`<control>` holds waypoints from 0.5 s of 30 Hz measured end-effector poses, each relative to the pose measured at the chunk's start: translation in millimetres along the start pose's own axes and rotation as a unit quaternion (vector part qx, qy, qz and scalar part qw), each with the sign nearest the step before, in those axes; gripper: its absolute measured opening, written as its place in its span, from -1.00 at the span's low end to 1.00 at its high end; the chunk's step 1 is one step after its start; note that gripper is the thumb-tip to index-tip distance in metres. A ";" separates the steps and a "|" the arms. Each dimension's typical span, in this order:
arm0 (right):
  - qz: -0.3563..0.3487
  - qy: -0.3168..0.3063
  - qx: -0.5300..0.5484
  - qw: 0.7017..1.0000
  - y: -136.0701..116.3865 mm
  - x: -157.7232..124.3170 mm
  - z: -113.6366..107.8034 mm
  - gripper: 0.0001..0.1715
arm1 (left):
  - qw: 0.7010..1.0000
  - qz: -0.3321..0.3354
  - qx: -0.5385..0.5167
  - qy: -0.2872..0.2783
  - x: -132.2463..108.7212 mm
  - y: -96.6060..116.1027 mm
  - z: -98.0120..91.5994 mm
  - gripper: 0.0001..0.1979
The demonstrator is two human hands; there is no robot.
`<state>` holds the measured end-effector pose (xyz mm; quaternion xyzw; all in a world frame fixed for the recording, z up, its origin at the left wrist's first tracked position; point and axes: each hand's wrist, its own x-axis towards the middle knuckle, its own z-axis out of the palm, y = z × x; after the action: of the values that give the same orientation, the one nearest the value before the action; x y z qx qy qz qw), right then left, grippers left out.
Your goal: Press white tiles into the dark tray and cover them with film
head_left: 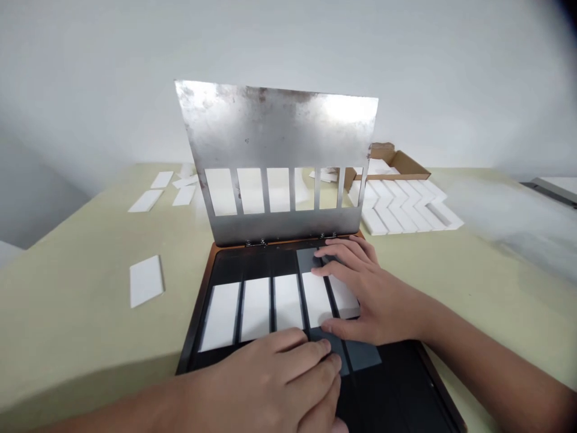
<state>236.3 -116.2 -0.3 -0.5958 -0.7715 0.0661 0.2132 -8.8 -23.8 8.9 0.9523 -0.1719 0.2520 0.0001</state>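
A black tray (193, 328) with a brown rim lies in front of me, and a scratched steel plate with slots (274, 132) stands hinged up at its far edge. Several white rectangular tiles (256, 310) lie side by side on the tray. My right hand (360, 288) rests with spread fingers on the two rightmost tiles, its thumb at their lower end. The rightmost tile (343, 296) sits slightly skewed. My left hand (279, 379) lies flat below them, fingertips on a grey-blue patch (331, 347) near the tiles' lower edge.
White tiles (401, 207) lie in a zigzag pattern on the pale green table (487, 264) at back right, beside an open cardboard box (396, 162). Loose white tiles (146, 281) lie to the left. A grey-edged board (554, 187) shows at far right.
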 end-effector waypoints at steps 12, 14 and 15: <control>0.003 -0.013 -0.007 1.000 1.0 -1.4 0.5 -0.23 | 1.000 -0.010 -0.005 0.015 0.1 0.8 2.5 -0.76; 0.001 -0.009 -0.003 1.000 0.8 -1.2 0.5 -0.25 | 1.000 -0.008 -0.006 0.016 -0.1 0.8 2.4 -0.75; 0.000 -0.006 -0.002 1.000 0.7 -1.0 0.4 -0.29 | 1.000 -0.010 -0.008 0.015 -0.3 1.0 2.4 -0.75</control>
<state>237.0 -116.8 -1.2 -0.5957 -0.7731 0.0677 0.2071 -8.2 -24.9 6.6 0.9500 -0.1646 0.2652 0.0123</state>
